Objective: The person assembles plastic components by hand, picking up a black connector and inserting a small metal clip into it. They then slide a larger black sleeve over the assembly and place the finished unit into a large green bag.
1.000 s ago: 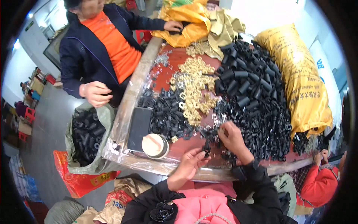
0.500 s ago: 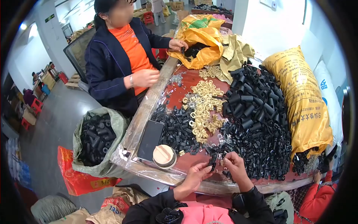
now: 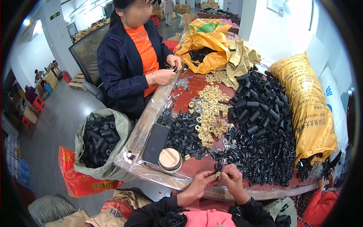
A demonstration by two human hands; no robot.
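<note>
Clearly, a small assembly job is in hand and much of it is left. Both hands meet at the near edge of the bench [image 3: 151, 113]: the left hand [image 3: 202, 182] and the right hand [image 3: 231, 178] are brought together, fingers pinched on a small black plastic part [image 3: 218, 166] with a pale yellowish piece at its lower end, held just above the bench edge. Whether the two pieces are already joined cannot be told.

As a judgement, only a lesser share is done: a sack of black parts [image 3: 99, 140] stands on the floor to the left (seemingly finished ones, though that is not certain), while a large heap of black tubes [image 3: 261, 132] is piled on the right of the bench and a spread of cream rings [image 3: 210, 113] lies in the middle, both barely diminished. A smaller pile of black pieces [image 3: 181, 130] lies between.

Nearby are a dark phone [image 3: 155, 143] and a round tape roll [image 3: 170, 159], just left of the hands. A yellow sack [image 3: 308, 109] is propped along the right side. A co-worker [image 3: 132, 60] in a dark jacket sits opposite, handling a part. Nothing blocks the hands; the heap merely crowds them.
</note>
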